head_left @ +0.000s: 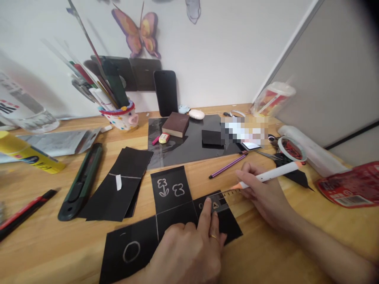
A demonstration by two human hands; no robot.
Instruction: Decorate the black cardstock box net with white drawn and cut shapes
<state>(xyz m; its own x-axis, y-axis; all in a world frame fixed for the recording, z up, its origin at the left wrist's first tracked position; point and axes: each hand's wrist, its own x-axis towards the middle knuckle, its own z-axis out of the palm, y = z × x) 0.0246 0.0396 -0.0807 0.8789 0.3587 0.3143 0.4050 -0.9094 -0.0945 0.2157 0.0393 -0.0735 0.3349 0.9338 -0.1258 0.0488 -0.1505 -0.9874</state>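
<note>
Pen [271, 174], white and orange, sits pinched in your right hand [263, 197], its tip by the clear ruler [215, 205] your left hand [188, 250], fingertips outstretched, presses onto black paper [174, 217], near middle.

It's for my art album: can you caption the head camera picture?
Left hand on a clear ruler over black paper, right hand holding a white pen.

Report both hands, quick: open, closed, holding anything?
Left hand: open, not gripping; extended fingers press the clear ruler over the black paper.
Right hand: closed, holding the white-and-orange pen.
</note>
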